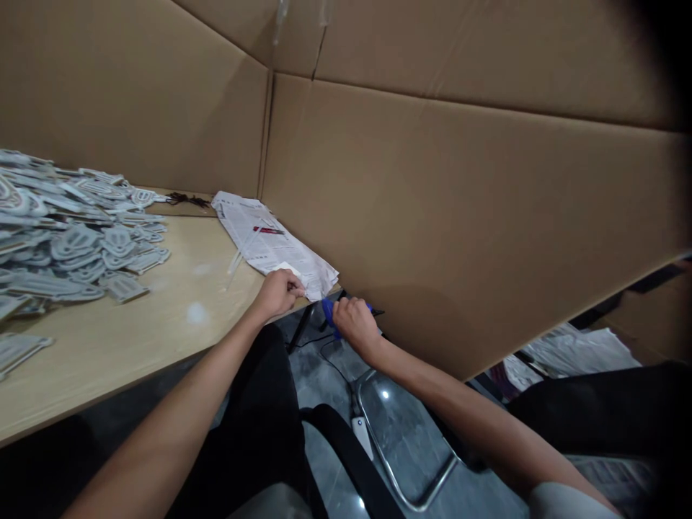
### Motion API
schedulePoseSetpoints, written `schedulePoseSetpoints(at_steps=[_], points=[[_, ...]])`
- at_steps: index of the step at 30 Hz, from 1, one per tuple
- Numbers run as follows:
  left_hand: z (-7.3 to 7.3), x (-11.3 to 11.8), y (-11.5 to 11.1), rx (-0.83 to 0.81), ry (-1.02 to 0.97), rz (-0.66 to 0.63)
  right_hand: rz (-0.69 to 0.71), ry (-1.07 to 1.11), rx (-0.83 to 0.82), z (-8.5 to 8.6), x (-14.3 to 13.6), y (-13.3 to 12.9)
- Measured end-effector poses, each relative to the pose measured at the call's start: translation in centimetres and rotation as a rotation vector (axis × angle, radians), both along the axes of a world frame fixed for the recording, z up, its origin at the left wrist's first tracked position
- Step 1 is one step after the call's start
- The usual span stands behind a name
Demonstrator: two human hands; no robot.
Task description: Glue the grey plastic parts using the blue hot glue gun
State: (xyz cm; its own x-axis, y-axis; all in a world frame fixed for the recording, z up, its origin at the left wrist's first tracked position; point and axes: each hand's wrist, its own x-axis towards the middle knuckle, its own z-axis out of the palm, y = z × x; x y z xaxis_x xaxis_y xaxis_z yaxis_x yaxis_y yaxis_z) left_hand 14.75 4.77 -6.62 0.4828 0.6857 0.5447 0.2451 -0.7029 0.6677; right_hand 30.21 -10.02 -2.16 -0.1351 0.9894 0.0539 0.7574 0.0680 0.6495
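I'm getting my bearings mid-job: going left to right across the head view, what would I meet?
Pile of flat grey pieces → dark brown bundle → left hand → right hand gripping a blue tool → crumpled pale wrapping.

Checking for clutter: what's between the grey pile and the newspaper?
Head view: tabletop across most of the gap, a dark stringy bundle toward the back, and something thin and translucent beside the newspaper, too blurred to name.
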Motion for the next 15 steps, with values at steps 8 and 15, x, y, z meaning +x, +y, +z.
schedulePoseSetpoints(at_steps=[8,15], points=[[-0.2,0.1,0.2,0.007,-0.018,-0.012,0.063,-0.124,0.038,0.0,-1.4,-0.5],[0.0,0.1,0.0,0.019,-0.016,-0.029,0.235,-0.333,0.199,-0.7,-2.5,-0.6]])
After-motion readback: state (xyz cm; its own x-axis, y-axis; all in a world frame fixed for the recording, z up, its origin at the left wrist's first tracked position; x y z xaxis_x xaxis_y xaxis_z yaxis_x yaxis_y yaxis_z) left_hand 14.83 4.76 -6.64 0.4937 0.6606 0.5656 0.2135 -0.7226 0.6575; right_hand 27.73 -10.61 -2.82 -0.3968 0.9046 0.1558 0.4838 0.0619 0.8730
